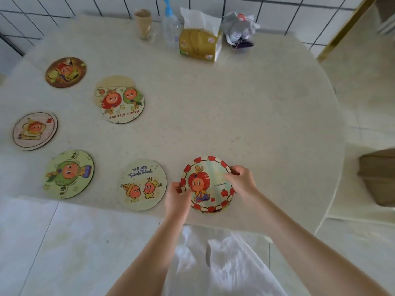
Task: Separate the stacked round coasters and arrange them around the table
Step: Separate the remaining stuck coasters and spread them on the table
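Both of my hands are on the red-bordered coaster [210, 185] near the table's [256, 124] front edge: my left hand [178, 194] pinches its left rim with curled fingers, and my right hand [242, 180] grips the upper right rim, fingers bent over the edge. Whether more coasters lie under it I cannot tell. Just to the left of my left hand lies the coaster with blue lettering [141, 184], and farther left the green coaster [68, 174]. Beyond those, away from me, sit the pale pink coaster [34, 131], the star coaster [123, 103], which overlaps a plain tan disc [115, 82], and the dark brown coaster [65, 72]. Far across from my grip, by the tiled wall, stand a paper cup [143, 23], a clear bottle [170, 28], a tissue pack [199, 42] and a crumpled wrapper [240, 30].
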{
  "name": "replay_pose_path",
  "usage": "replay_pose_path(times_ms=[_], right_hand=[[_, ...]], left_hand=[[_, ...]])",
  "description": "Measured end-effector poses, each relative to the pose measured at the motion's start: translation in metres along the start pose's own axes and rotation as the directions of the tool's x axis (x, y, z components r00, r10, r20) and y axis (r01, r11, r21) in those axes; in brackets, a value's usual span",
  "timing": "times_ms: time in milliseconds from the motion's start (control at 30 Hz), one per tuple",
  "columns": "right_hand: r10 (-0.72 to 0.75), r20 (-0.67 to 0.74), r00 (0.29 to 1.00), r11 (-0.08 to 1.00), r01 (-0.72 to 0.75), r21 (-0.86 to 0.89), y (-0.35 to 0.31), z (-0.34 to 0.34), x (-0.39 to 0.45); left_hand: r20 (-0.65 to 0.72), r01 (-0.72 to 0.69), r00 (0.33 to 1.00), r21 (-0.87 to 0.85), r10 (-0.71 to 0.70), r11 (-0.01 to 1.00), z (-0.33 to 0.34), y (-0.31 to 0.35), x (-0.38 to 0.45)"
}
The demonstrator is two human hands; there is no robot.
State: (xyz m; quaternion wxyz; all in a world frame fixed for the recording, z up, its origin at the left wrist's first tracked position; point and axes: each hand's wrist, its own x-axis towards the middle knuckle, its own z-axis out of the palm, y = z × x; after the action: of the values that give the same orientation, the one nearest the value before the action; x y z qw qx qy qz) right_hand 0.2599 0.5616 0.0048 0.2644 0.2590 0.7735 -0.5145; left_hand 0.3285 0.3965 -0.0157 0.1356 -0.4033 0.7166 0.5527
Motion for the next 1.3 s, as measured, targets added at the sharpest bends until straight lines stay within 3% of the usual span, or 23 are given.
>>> replay_pose_path(times_ms=[300,500,567,700,867,1100,1300], right_hand=[[0.016,0.012,1.0,1.0,-0.016,-0.018,0.028,-0.002,-0.007],[0.016,-0.039,0.999,1.0,-0.017,-0.012,0.033,-0.003,-0.008],[0.018,-0.017,1.0,1.0,-0.018,0.006,0.035,-0.004,-0.009],[0.028,0.023,0.999,0.992,-0.03,0.121,0.033,-0.014,-0.011],[-0.004,-0.033,0.999,0.986,0.01,0.168,0.042,-0.048,-0.009],[0.036,-0.235,0.971,0.987,0.001,0.159,0.077,-0.109,-0.003],[0.088,-0.324,0.942,0.992,-0.053,0.116,0.112,-0.147,0.001]], left_hand=[[-0.006,-0.01,1.0,0.121,0.011,0.993,-0.001,-0.012,-0.011],[-0.042,-0.124,0.989,0.293,0.142,0.948,-0.002,-0.015,-0.01],[-0.041,-0.111,0.991,0.283,0.127,0.953,-0.003,-0.014,-0.009],[0.016,-0.037,0.999,0.178,0.035,0.983,0.003,0.0,-0.007],[0.116,-0.012,0.993,0.108,-0.001,0.994,0.03,0.012,-0.013],[0.341,-0.03,0.939,0.21,-0.044,0.977,0.104,0.018,-0.04],[0.403,-0.03,0.911,0.283,-0.091,0.959,0.147,0.007,-0.053]])
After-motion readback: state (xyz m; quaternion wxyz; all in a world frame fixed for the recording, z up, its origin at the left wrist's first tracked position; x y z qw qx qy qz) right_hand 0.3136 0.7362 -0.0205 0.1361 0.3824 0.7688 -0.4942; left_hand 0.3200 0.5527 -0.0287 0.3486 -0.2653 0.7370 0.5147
